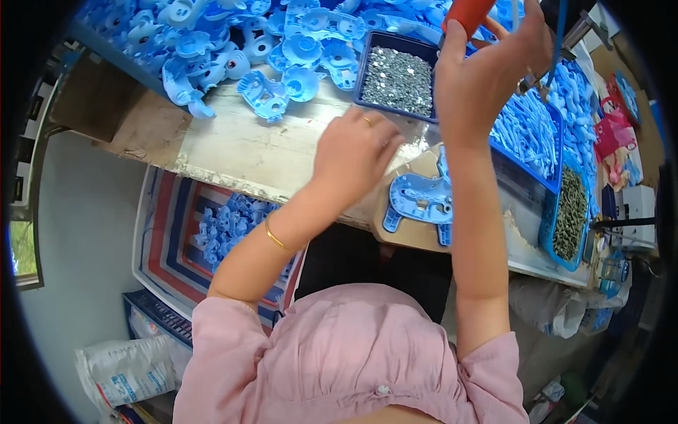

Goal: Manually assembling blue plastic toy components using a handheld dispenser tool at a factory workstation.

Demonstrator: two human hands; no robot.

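My right hand (487,85) is raised at the upper right, its fingers wrapped round an orange-red electric screwdriver (466,15). Over the table my left hand (357,148) is curled, knuckles up, just in front of a dark blue tray (361,99) of small shiny metal pieces (399,78). Its fingertips are bent out of sight, so whatever they pinch is hidden. Between my forearms a blue plastic toy body shell (418,198) lies on a tan board (406,235) at the table's front edge; my right forearm covers part of it.
Blue plastic shells (302,49) are heaped along the back. To the right stand a blue basket of thin blue parts (526,134) and another basket of dark screws (571,212). Below the table at left, a striped-lined container (166,233) holds blue pieces. A white sack (131,371) lies lower left.
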